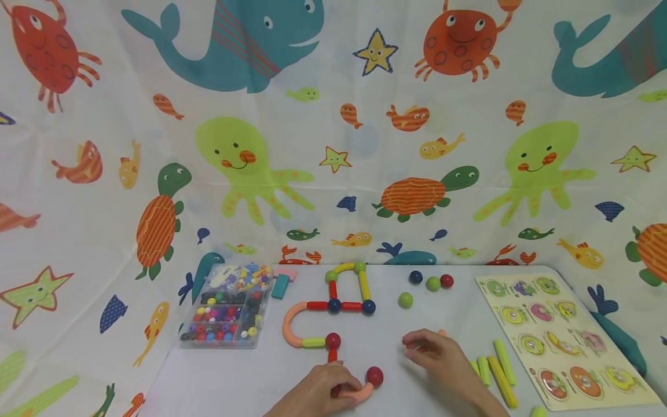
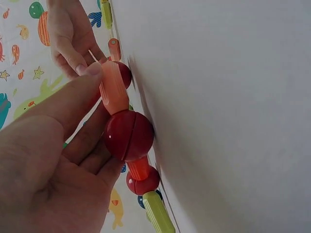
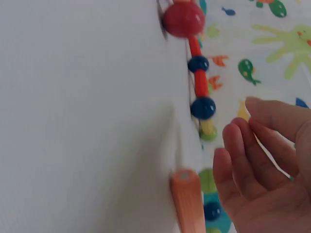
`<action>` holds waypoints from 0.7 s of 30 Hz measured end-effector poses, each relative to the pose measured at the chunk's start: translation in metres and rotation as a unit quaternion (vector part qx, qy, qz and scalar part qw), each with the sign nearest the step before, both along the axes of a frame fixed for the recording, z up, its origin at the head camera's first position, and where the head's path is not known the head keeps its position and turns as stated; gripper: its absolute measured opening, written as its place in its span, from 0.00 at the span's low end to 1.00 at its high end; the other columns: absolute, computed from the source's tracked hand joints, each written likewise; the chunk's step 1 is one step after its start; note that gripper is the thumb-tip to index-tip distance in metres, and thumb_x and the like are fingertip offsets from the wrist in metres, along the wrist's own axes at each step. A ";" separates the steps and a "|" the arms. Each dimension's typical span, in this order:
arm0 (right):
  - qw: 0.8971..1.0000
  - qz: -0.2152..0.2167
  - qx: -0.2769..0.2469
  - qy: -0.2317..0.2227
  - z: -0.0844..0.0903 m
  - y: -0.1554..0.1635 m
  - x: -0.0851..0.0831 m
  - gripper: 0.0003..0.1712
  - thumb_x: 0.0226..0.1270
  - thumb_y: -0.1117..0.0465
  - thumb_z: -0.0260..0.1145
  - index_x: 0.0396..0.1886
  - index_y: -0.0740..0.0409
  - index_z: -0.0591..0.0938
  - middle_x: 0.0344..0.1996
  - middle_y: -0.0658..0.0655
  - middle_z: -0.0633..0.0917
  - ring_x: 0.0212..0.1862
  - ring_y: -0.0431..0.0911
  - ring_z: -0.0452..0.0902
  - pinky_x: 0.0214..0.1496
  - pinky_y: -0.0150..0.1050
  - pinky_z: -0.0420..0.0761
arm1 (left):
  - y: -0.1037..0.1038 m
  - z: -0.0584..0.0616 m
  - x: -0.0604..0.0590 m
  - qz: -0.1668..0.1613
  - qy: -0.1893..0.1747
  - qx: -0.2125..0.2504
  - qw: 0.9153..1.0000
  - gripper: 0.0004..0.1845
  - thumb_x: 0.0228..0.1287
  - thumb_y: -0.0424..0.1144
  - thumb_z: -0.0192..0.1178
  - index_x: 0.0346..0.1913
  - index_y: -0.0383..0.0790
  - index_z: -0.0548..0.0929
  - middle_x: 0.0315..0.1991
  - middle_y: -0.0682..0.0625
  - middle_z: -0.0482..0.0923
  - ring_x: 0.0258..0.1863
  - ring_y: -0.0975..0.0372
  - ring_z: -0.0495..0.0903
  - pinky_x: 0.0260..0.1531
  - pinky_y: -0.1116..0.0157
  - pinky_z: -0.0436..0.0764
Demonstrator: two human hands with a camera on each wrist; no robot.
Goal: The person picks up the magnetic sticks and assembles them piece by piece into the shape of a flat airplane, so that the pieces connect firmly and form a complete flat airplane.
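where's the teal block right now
In the head view, the teal block lies back left on the table, just right of the bead box and beside the pink block.

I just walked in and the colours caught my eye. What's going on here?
A person's left hand pinches a curved pink rod with a red ball at one end. Its other end meets a second red ball, apparently joined to a chain of rods and balls on the white table. The right hand hovers nearby, holding nothing. Four loose balls lie beyond it.
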State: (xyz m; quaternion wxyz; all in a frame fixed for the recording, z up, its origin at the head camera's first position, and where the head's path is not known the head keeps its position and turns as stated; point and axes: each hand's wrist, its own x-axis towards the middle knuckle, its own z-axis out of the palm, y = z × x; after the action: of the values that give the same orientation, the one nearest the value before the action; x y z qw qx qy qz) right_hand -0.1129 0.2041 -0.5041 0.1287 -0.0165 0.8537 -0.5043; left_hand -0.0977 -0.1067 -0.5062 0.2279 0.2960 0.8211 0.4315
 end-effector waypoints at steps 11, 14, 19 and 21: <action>0.984 -0.129 0.114 0.035 0.006 0.045 -0.012 0.20 0.70 0.51 0.69 0.57 0.51 0.83 0.50 0.51 0.88 0.52 0.46 0.82 0.54 0.40 0.82 | 0.000 -0.001 0.000 -0.002 -0.002 0.005 1.000 0.16 0.66 0.46 0.68 0.56 0.52 0.88 0.33 0.66 0.77 0.33 0.75 0.72 0.32 0.78 0.74; 0.982 -0.135 0.134 0.022 0.003 0.050 -0.012 0.25 0.68 0.45 0.69 0.58 0.54 0.82 0.49 0.53 0.88 0.49 0.46 0.82 0.49 0.40 0.81 | 0.000 -0.001 0.000 -0.002 -0.002 0.003 1.000 0.16 0.66 0.46 0.68 0.56 0.53 0.88 0.32 0.66 0.77 0.32 0.75 0.72 0.31 0.78 0.74; 0.979 -0.137 0.148 -0.005 0.000 0.045 -0.013 0.27 0.65 0.43 0.72 0.56 0.55 0.82 0.50 0.54 0.86 0.46 0.45 0.81 0.43 0.38 0.80 | 0.000 0.000 0.000 0.000 -0.003 0.001 1.000 0.16 0.66 0.47 0.68 0.55 0.54 0.88 0.33 0.66 0.77 0.33 0.75 0.73 0.32 0.77 0.74; 0.978 -0.137 0.153 -0.019 -0.001 0.041 -0.014 0.29 0.63 0.43 0.73 0.57 0.56 0.82 0.51 0.56 0.84 0.46 0.46 0.80 0.42 0.38 0.80 | 0.000 0.000 0.000 0.000 -0.007 0.002 1.000 0.16 0.66 0.47 0.68 0.56 0.54 0.88 0.33 0.66 0.78 0.33 0.74 0.73 0.32 0.77 0.75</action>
State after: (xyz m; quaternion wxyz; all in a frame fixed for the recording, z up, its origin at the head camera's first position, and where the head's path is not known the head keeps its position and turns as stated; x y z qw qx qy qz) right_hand -0.1271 0.2454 -0.5048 0.0751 0.1302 0.9124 -0.3807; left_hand -0.0973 -0.1065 -0.5059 0.2329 0.2936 0.8188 0.4348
